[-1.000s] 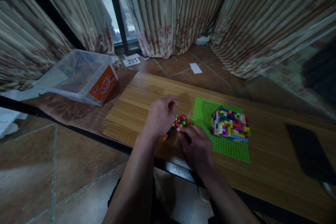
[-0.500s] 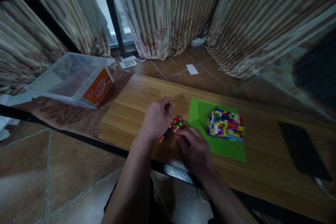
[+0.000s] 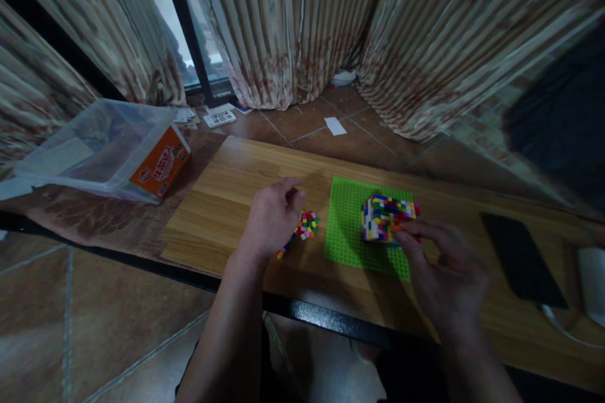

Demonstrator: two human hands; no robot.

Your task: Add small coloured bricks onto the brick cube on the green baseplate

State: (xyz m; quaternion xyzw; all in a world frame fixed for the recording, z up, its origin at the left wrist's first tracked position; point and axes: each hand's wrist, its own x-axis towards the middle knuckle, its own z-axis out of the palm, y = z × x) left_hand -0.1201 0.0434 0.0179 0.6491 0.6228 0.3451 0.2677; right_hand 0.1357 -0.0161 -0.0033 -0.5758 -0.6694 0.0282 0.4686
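Note:
My right hand point(image 3: 447, 267) pinches a small orange toy brick point(image 3: 396, 227) between thumb and fingertips, at the right front of a multicoloured brick block point(image 3: 377, 217). Whether the brick touches the block, I cannot tell. The block sits on a green studded baseplate point(image 3: 344, 236), and my right fingers hide part of its right side. My left hand point(image 3: 271, 217) hovers by a loose pile of small coloured bricks point(image 3: 308, 224), loosely curved with thumb and forefinger apart and nothing visible in it. It covers the pile's left part.
The wooden table point(image 3: 236, 182) carries a black phone point(image 3: 522, 258) with a white cable on the right, near a white object point(image 3: 593, 283) at the edge. At left stands a clear plastic box point(image 3: 108, 151) with an orange label. Curtains point(image 3: 265, 25) hang behind.
My right hand has moved from the loose pile rightward to the brick block, carrying the orange brick. My left hand stays beside the pile. The camera view has shifted slightly right.

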